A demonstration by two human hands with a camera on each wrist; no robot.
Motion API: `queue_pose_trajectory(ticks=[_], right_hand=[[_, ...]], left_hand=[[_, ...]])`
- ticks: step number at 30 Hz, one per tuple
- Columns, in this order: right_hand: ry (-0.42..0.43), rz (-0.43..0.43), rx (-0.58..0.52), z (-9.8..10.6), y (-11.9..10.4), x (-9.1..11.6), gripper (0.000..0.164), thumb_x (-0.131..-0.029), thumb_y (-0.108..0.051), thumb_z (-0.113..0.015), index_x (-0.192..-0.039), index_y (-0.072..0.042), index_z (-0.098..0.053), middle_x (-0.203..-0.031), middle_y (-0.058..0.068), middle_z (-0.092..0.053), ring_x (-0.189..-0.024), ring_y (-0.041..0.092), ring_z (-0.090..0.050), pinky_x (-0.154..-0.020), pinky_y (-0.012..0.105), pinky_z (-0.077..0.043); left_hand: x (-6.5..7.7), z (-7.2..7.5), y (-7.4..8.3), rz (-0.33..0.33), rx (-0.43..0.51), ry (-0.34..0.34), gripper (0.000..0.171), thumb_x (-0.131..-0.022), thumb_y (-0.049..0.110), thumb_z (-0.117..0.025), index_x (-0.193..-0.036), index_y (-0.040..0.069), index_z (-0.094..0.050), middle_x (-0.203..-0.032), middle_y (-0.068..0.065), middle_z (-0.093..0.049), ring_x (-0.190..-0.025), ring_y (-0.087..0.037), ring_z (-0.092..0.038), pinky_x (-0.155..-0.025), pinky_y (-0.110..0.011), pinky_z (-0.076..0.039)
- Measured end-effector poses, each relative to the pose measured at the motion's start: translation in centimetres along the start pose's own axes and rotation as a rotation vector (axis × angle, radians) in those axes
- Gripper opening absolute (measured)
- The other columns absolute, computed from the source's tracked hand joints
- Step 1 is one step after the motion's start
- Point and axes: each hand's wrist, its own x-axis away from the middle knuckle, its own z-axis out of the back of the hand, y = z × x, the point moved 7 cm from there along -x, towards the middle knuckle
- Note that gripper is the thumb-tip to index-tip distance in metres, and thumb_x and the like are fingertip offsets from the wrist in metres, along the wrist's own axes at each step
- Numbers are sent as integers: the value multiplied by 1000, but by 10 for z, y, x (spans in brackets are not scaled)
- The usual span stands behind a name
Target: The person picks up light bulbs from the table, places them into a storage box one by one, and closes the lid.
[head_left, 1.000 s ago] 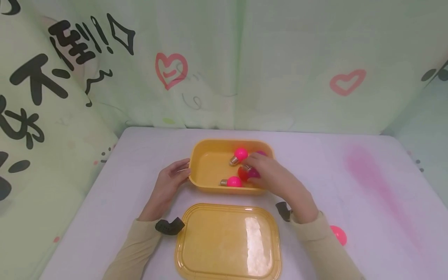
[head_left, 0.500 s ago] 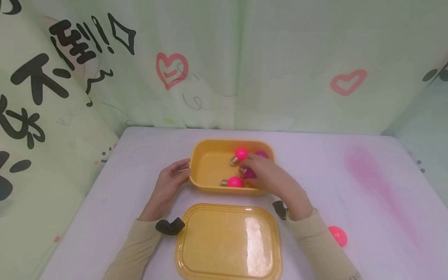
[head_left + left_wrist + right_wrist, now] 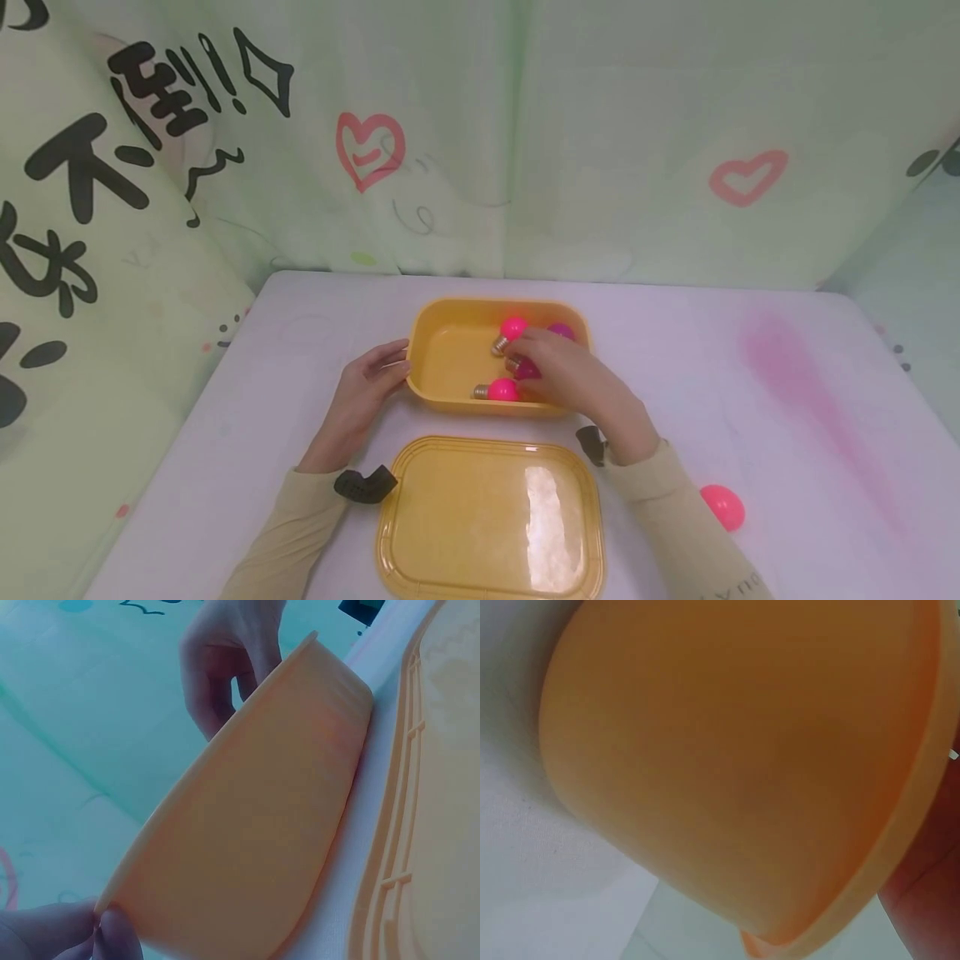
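A yellow plastic box (image 3: pixel 448 354) stands on the white table with several light bulbs in it. My left hand (image 3: pixel 362 392) pinches its left rim; the left wrist view shows thumb and fingertips (image 3: pixel 120 934) meeting there. Inside the right half, my right hand (image 3: pixel 573 367) holds a purple bulb (image 3: pixel 527 369), its metal base pointing left. One pink bulb (image 3: pixel 513 328) lies just behind my fingertips, another pink bulb (image 3: pixel 502 389) along the front wall. A purple bulb (image 3: pixel 561 331) shows at the back right corner. In the right wrist view the box wall hides most of my hand.
A yellow lid (image 3: pixel 480 517) lies flat in front of the box, between my forearms. A pink ball-shaped thing (image 3: pixel 723 507) sits right of my right sleeve, partly covered by it. Behind the table hangs a pale green curtain (image 3: pixel 600 150).
My right hand has shifted slightly left inside the box, and the purple bulb with it. A red bulb seen beside it earlier is now out of sight. My left hand stays put.
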Motion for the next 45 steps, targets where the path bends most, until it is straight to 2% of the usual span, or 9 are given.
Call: queue_pose_trajectory(ticks=[5,9,13,24,31,38,41,45], right_hand=[[4,8,-5,-1,1,0,37,-78,-11,-85,-112,-7,-71,-121,4,-68,-109,21,-62,-99,36,-53],[14,23,0,-1,1,3,41,-77,-12,-86,-114,-7,-69,-112,2,-69,-101,19,-61,-95,35,-55],[5,3,18,0,3,6,41,-77,-14,-86,-113,-8,-69,-106,1,-67,-97,18,-60,-92,35,-55],[-35,-55,58,0,8,14,37,-78,-19,-86,-109,-9,-68,-103,2,-66,-96,19,-60,-91,37,-56],[-27,-18,80,1,11,15,30,-80,-24,-84,-100,-9,-68,-94,2,-67,-87,17,-58,-84,35,-56],[18,90,147,6,5,16,17,-83,-18,-80,-92,-7,-70,-88,3,-67,-85,19,-56,-83,35,-54],[40,117,158,10,2,20,17,-84,-17,-79,-95,-8,-71,-88,3,-66,-85,19,-55,-82,34,-54],[39,66,124,17,2,29,26,-84,-20,-80,-105,-9,-71,-95,4,-63,-90,18,-55,-83,34,-55]], left_hand=[[-1,0,-1,-1,0,0,44,-97,12,-64,-139,6,-53,-135,-15,-54,-114,-20,-58,-90,-21,-55],[-1,1,-2,-9,3,-3,43,-97,12,-64,-139,5,-54,-135,-15,-54,-114,-21,-59,-90,-21,-55],[-1,1,-1,-11,0,-6,43,-97,12,-63,-139,5,-53,-134,-16,-54,-115,-22,-58,-90,-21,-55],[-3,0,-2,-18,-16,-3,45,-96,12,-65,-139,5,-53,-136,-16,-55,-116,-24,-59,-90,-22,-55],[-3,-2,0,-21,-1,-6,44,-97,10,-64,-139,5,-53,-135,-16,-55,-115,-24,-59,-89,-23,-56],[0,-1,1,-13,7,3,45,-96,11,-64,-139,4,-53,-135,-16,-55,-112,-20,-60,-88,-22,-56],[0,0,1,-15,6,7,44,-96,10,-64,-139,4,-53,-135,-16,-56,-112,-20,-60,-88,-22,-56],[0,0,0,-16,11,3,45,-97,10,-64,-139,4,-53,-135,-16,-55,-113,-21,-59,-89,-22,-56]])
